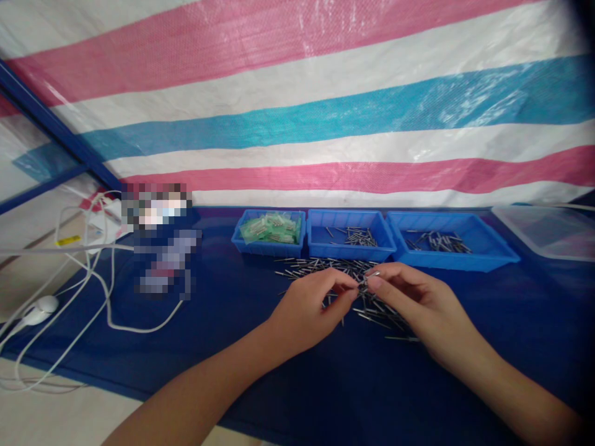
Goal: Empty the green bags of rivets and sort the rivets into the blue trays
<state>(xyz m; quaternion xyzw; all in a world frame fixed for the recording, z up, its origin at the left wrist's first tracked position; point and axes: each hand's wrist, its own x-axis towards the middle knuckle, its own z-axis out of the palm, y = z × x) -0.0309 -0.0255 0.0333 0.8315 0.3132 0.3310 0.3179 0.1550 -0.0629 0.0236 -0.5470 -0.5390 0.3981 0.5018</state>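
Above a loose pile of thin metal rods [383, 314] on the dark blue tabletop, both hands are close together. My left hand [320, 306] is closed, thumb and forefinger pinched; what they hold, if anything, is too small to make out. My right hand [413, 303] pinches a small shiny metal rod [374, 274] between thumb and fingers, its tip showing. More such rods lie in the middle blue bin [325, 248] and the right blue bin [493, 257], just behind the pile. Green plastic packets [272, 227] with rods in them fill the left blue bin [267, 250].
A clear plastic lid or tray [548, 232] lies at the back right. White cables [109, 291] and a white plug-like piece [44, 306] tangle at the left. Blurred-out items stand near them. A striped plastic sheet [297, 130] hangs behind the table.
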